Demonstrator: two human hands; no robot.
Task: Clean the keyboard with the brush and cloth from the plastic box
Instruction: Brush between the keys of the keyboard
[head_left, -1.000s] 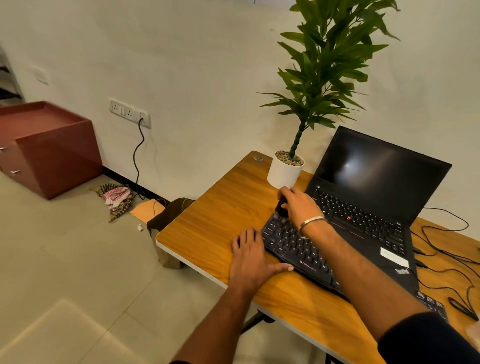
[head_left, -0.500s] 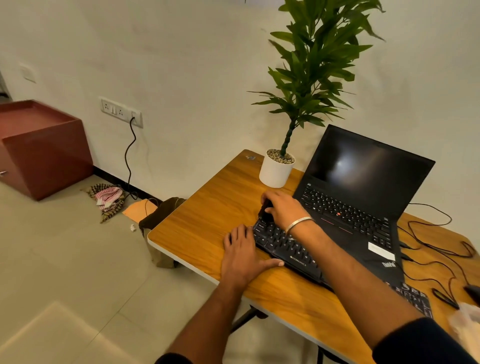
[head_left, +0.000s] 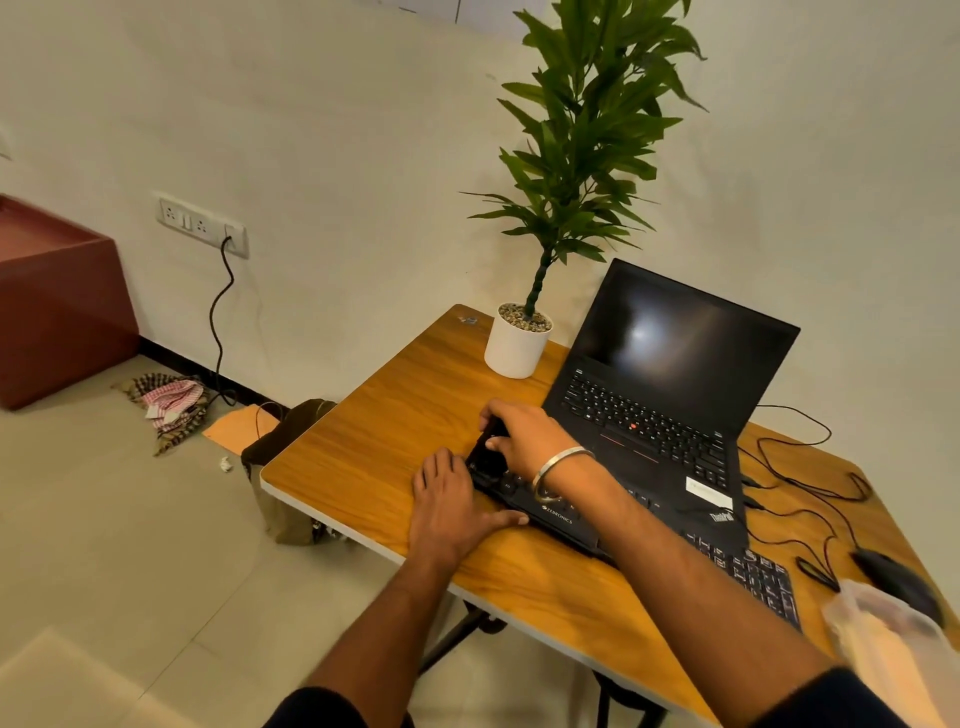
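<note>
Gripping a small black brush (head_left: 488, 451) over the keyboard (head_left: 561, 514) at its left end, right hand (head_left: 524, 434) fingers curl; left hand (head_left: 449, 506) lies flat on the bench (head_left: 374, 441). Laptop (head_left: 660, 410) crowds behind, potted plant (head_left: 519, 343) beyond, plastic box (head_left: 893, 644) far right.

Glossy wood-grain table (head_left: 374, 431), matt black plastic keyboard (head_left: 566, 519), translucent plastic box (head_left: 893, 649), smooth white plant pot (head_left: 514, 348).

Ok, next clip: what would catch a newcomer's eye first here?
Probably the tall green plant in its white pot at the back of the wooden table, beside the open black laptop. Next, the two hands at the keyboard in front: the right hand grips a dark brush on its left end, and the left hand rests flat by that end.
</note>
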